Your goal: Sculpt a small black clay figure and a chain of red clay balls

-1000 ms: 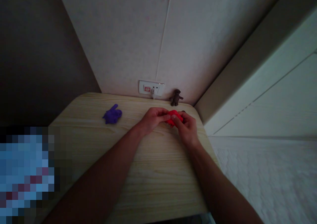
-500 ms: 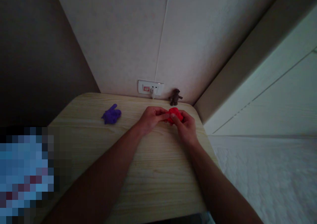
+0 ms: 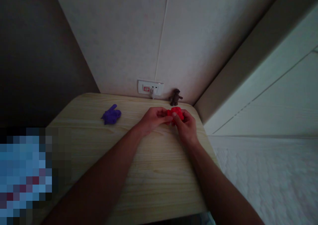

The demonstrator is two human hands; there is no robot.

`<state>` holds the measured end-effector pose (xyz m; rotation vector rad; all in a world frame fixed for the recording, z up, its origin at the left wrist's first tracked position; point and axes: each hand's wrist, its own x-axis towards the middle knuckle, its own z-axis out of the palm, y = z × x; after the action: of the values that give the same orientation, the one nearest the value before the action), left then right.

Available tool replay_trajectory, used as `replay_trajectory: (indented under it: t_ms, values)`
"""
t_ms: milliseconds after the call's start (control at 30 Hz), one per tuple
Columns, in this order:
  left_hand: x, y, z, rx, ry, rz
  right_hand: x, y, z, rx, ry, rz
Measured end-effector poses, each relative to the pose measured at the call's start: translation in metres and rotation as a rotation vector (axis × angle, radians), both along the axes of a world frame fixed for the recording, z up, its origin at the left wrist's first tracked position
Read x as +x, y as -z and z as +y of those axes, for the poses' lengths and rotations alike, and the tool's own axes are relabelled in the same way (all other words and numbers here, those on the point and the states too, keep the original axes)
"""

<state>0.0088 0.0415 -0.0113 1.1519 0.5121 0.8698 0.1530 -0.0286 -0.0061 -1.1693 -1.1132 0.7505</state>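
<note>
A lump of red modelling clay (image 3: 177, 113) is held between my two hands over the far right part of the wooden table. My left hand (image 3: 154, 119) pinches its left side with thumb and fingers. On the right, my right hand (image 3: 186, 125) is closed round the lump, the thumb pressing on its near face. Part of the clay is covered by my fingers. Just behind stands a small dark brown figure (image 3: 175, 97) with arms stuck out. A purple clay-like piece (image 3: 111, 115) with a raised stub lies apart, to the left of my left hand.
The light wooden table (image 3: 154, 182) has rounded far corners and meets the wall. A white socket plate (image 3: 150, 88) with a red switch and a plug sits low on that wall. To the right are a pale panel and a white quilted surface (image 3: 268, 178). The lower left is pixelated.
The red clay is turned slightly between my fingers, and more of its upper surface shows. Both hands stay in nearly the same place; the purple piece and brown figure are unmoved.
</note>
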Motion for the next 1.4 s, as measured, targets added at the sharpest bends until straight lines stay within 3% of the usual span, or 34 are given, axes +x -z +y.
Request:
replay_trajectory:
  t_ms: [267,367,433,600,900,1067,1267,1400]
  values:
    - [-0.005,0.002,0.003,0.045,0.084,0.012,-0.004,-0.01,-0.003,-0.172,-0.162,0.302]
    - [-0.006,0.0,0.001,0.025,0.152,-0.016,-0.005,-0.013,-0.004,-0.205,-0.228,0.323]
    - [-0.006,-0.002,-0.001,-0.02,0.171,-0.039,-0.005,-0.011,-0.003,-0.178,-0.197,0.297]
    - [-0.004,-0.002,-0.003,0.054,0.059,0.069,-0.005,-0.004,-0.003,-0.111,-0.08,0.17]
    - [-0.007,0.0,0.0,0.027,0.046,-0.003,-0.007,-0.006,-0.004,-0.161,-0.158,0.232]
    - [-0.006,-0.001,0.001,-0.018,-0.026,-0.061,-0.003,-0.005,-0.001,-0.108,-0.136,0.166]
    - [-0.003,-0.003,0.0,-0.053,-0.015,-0.068,0.0,-0.004,-0.003,-0.14,-0.146,0.15]
    - [-0.003,-0.003,0.0,0.099,-0.062,0.001,-0.003,-0.005,-0.005,-0.194,-0.242,0.133]
